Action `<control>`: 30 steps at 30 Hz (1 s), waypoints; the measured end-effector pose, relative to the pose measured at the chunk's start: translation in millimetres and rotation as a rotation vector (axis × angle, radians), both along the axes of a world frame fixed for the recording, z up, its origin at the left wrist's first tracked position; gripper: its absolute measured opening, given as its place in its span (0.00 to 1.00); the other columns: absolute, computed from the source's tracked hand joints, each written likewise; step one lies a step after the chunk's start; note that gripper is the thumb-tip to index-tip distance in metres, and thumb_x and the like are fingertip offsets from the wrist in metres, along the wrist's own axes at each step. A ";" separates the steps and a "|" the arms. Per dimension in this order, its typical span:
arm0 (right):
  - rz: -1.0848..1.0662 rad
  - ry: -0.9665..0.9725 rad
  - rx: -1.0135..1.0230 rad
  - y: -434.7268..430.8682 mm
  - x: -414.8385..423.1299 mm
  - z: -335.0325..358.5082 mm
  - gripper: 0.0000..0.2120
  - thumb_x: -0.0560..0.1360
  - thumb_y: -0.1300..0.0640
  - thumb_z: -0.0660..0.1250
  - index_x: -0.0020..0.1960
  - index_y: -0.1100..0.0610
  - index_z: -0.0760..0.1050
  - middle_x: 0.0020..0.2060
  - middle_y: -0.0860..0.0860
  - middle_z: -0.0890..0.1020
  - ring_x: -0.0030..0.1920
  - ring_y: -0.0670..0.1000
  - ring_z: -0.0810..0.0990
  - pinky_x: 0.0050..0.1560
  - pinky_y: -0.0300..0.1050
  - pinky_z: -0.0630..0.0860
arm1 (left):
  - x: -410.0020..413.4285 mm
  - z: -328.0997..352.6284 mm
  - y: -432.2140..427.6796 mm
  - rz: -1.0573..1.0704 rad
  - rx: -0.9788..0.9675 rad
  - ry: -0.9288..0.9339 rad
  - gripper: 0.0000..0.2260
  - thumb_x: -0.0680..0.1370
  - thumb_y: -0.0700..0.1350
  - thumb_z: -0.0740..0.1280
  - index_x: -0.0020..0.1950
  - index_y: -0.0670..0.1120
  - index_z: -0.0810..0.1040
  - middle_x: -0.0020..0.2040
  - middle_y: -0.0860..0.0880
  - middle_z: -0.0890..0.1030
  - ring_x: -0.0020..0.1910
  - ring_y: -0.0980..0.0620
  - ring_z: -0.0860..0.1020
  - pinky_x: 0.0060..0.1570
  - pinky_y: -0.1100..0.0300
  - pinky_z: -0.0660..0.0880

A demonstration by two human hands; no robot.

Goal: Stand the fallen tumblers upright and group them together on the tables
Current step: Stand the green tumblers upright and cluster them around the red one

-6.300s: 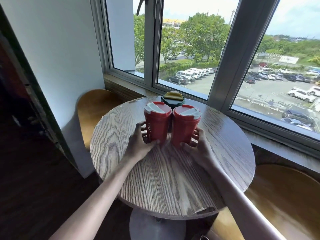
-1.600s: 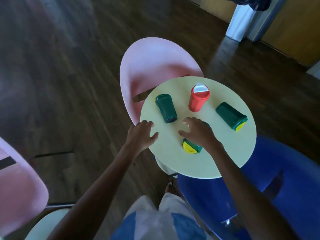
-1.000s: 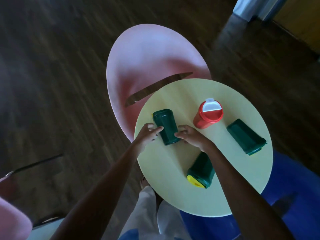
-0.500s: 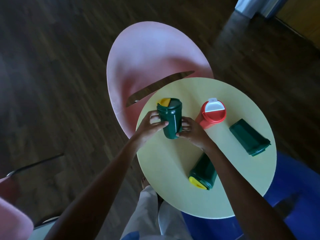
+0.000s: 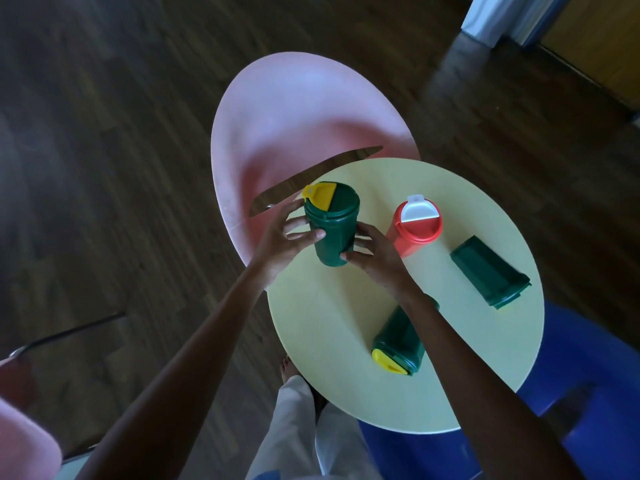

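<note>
**Green tumbler upright between both grips**

The green tumbler (image 5: 332, 233) stands upright near the left edge of the surface (image 5: 346, 323), held between my grips. My left grip (image 5: 280, 242) curls round its left side and my right grip (image 5: 374, 258) pinches its lower right. The red tumbler (image 5: 414, 225) stands just beside it. The near fallen tumbler (image 5: 398, 341) lies by my right forearm, the right fallen tumbler (image 5: 488, 277) well apart

This looks like a casual seating area, a café or a lounge; which one cannot be told. A small round table (image 5: 329, 327) with a pale yellow tabletop has moulded shell seats at its edges: a pink chair (image 5: 304, 112) at the far edge and a blue chair (image 5: 588, 393) at the near right. The dark plank floor (image 5: 104, 133) fits that, as do the lidded green tumbler (image 5: 334, 233) and red tumbler (image 5: 417, 225) on the tabletop.
</note>
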State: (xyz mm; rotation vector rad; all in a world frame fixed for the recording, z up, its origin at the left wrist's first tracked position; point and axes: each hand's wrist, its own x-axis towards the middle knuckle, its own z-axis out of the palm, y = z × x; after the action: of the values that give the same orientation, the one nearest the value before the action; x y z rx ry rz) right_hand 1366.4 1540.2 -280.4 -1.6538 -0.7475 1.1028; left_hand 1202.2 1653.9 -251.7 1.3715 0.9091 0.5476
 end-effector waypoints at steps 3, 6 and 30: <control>0.014 0.022 -0.024 -3.0 -1.3 -11.6 0.29 0.69 0.66 0.73 0.65 0.49 0.69 0.59 0.49 0.78 0.61 0.50 0.76 0.58 0.51 0.77 | -2.1 -13.1 -6.7 0.007 -0.096 0.003 0.28 0.70 0.36 0.74 0.67 0.48 0.69 0.53 0.67 0.76 0.52 0.67 0.78 0.54 0.54 0.78; 0.014 0.071 -0.038 -3.0 -0.7 -21.1 0.31 0.68 0.67 0.73 0.64 0.46 0.67 0.59 0.51 0.77 0.63 0.52 0.75 0.60 0.55 0.76 | -2.8 -26.8 -10.0 -0.006 -0.121 0.008 0.26 0.70 0.36 0.74 0.64 0.52 0.70 0.56 0.53 0.79 0.54 0.66 0.78 0.57 0.56 0.77; -0.041 0.214 -0.031 -3.7 7.8 -52.5 0.31 0.66 0.73 0.72 0.62 0.49 0.69 0.62 0.56 0.76 0.63 0.57 0.76 0.62 0.57 0.75 | -0.9 -64.1 -12.5 -0.102 -0.082 0.040 0.30 0.69 0.38 0.76 0.67 0.51 0.69 0.63 0.50 0.77 0.64 0.50 0.75 0.51 0.66 0.76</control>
State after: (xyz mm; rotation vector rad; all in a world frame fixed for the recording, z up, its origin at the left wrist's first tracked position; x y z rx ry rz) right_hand 1374.2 1536.5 -332.9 -1.5406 -0.5587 1.2446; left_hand 1201.3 1641.4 -315.8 1.3505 0.8796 0.4020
